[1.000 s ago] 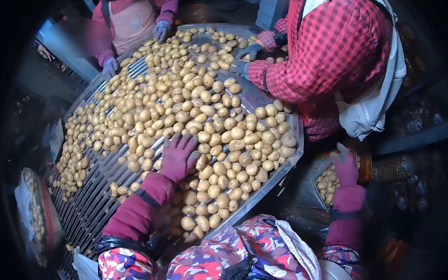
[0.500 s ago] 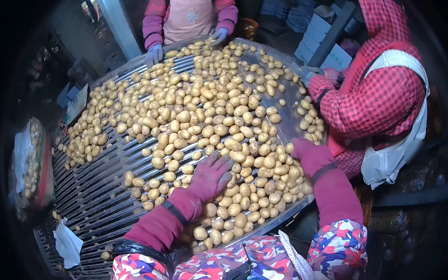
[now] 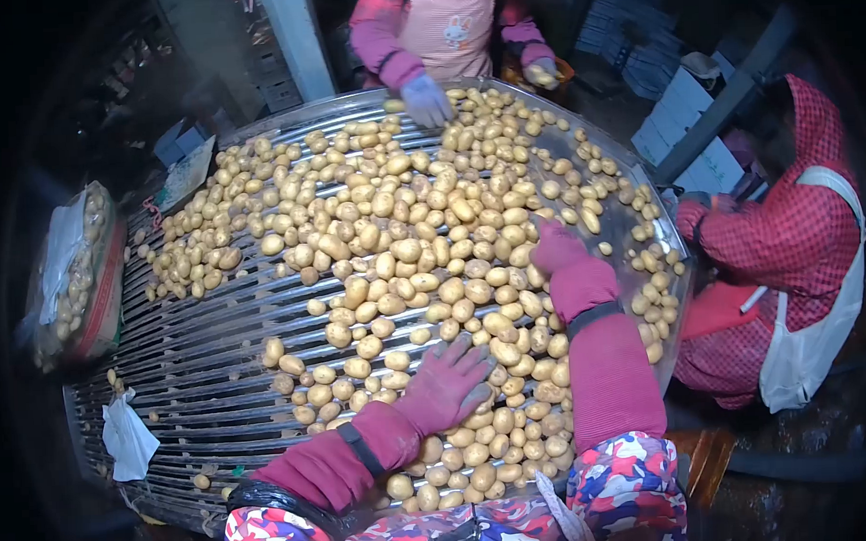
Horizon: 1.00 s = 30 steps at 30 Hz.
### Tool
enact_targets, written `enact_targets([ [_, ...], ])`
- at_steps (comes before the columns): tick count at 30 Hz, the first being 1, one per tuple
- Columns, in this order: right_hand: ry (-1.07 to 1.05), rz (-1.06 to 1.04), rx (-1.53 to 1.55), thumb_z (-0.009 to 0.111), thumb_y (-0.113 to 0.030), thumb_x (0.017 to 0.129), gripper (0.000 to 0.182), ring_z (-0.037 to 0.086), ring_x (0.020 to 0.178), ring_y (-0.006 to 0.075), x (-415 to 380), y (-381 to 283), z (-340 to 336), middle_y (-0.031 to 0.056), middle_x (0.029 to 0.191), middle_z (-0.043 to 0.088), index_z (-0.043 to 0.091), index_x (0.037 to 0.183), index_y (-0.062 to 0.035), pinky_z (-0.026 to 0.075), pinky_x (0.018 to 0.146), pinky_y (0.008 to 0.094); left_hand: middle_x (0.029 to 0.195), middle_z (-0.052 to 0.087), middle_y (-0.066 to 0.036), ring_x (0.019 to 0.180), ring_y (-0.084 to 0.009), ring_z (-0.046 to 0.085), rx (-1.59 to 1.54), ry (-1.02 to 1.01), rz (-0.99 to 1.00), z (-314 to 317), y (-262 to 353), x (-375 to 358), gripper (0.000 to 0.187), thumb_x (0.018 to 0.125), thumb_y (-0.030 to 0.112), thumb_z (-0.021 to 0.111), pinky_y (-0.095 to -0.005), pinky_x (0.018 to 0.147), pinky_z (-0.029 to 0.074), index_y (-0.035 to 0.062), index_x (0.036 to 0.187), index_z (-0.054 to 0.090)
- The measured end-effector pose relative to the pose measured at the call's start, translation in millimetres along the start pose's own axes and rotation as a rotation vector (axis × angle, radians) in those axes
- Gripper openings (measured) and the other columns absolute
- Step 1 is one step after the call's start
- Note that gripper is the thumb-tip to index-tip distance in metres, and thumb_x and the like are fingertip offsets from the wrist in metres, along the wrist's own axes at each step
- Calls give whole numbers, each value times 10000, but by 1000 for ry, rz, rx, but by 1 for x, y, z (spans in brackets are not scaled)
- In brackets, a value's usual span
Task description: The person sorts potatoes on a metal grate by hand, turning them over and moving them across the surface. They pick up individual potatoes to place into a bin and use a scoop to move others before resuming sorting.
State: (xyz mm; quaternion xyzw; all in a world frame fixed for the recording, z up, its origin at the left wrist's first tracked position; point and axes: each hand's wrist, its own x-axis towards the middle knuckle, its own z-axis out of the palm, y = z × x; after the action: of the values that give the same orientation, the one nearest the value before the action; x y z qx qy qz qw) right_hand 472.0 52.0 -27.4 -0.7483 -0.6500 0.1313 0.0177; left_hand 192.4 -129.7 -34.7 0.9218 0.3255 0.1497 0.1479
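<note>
Loose potatoes cover much of a slatted metal sorting table in front of me. My left hand, in a mauve glove, lies flat on the near potatoes with its fingers spread. Farther forward, my right hand in a pinkish glove reaches in among the potatoes at the right of the heap. Its fingers are stretched out and their tips are partly hidden, touching the potatoes there.
Across the table a person's gloved hand rests over the slats; their other hand holds a potato. Another person in red checks stands at the right edge. A filled sack and a white bag are at left.
My right hand has moved from the table's right side forward and left into the heap. My left hand stays on the potatoes. The person opposite has lifted a potato aside. The view has shifted.
</note>
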Motion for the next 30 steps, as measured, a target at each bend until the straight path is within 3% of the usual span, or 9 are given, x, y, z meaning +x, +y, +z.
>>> enact_targets([
  [3, -177, 36, -3, 660, -273, 791, 720, 517, 1317, 364, -2, -8, -28, 208, 1418, 531, 464, 1465, -115, 451, 1075, 450, 1395, 535, -138, 1348, -372, 432, -26, -20, 1, -2, 5, -3, 494, 948, 352, 554, -548, 1061, 356, 97, 1371, 540],
  [8, -73, 48, 21, 693, -296, 753, 728, 559, 1270, 371, -2, 34, -10, 222, 1407, 545, 504, 1439, -141, 480, 1035, 446, 1409, 524, -132, 1360, -364, 423, -43, -11, -25, 4, 4, -4, 488, 955, 345, 550, -558, 1078, 338, 104, 1378, 533],
  [15, -308, -34, 38, 724, -305, 699, 800, 645, 1136, 343, -24, 65, -15, 210, 1215, 664, 499, 1452, -152, 522, 947, 431, 1368, 560, -134, 1317, -348, 475, -28, 55, -11, -3, 5, 1, 463, 937, 313, 586, -513, 1074, 371, 113, 1353, 559],
  [17, -304, -55, 75, 727, -304, 694, 807, 654, 1119, 340, -30, 65, -23, 207, 1192, 675, 499, 1453, -153, 526, 936, 429, 1314, 592, -136, 1223, -340, 554, -355, -187, -127, -23, -2, 19, 436, 908, 246, 605, -457, 1016, 451, 116, 1323, 577],
  [20, -287, 27, 112, 734, -296, 677, 848, 682, 1036, 353, -46, 51, -19, 196, 1121, 701, 466, 1470, -157, 544, 885, 428, 1311, 585, -157, 1193, -355, 574, -337, -65, -7, -37, -21, 67, 495, 827, 135, 643, -448, 967, 509, 112, 1315, 566],
  [21, -279, 36, 118, 734, -296, 677, 848, 682, 1036, 353, -54, 41, -25, 196, 1121, 701, 466, 1470, -157, 544, 885, 428, 1186, 597, -142, 1081, -362, 586, -220, 172, 160, -42, -27, 87, 410, 820, 152, 636, -457, 915, 517, 106, 1223, 578],
  [26, -173, -132, -2, 687, -212, 693, 829, 649, 1064, 445, -67, 30, -16, 262, 1136, 669, 426, 1475, -128, 529, 916, 481, 1378, 503, -155, 1230, -359, 527, 110, 0, 278, -1, -71, 173, 649, 744, 157, 712, -459, 965, 506, 110, 1356, 501],
  [29, 77, -294, 80, 677, -158, 676, 865, 663, 1013, 441, -42, 50, 8, 293, 1154, 645, 396, 1494, -129, 558, 834, 478, 1486, 431, -161, 1303, -368, 495, -86, -112, 216, 34, -90, 206, 817, 743, 193, 736, -448, 1023, 488, 101, 1483, 403],
  [30, -100, -175, 113, 694, -158, 664, 885, 670, 995, 426, -42, 41, -9, 286, 1144, 650, 394, 1495, -127, 563, 819, 467, 1486, 431, -161, 1303, -368, 495, -82, -101, 227, 35, -88, 213, 817, 743, 193, 736, -448, 1023, 488, 101, 1483, 403],
])
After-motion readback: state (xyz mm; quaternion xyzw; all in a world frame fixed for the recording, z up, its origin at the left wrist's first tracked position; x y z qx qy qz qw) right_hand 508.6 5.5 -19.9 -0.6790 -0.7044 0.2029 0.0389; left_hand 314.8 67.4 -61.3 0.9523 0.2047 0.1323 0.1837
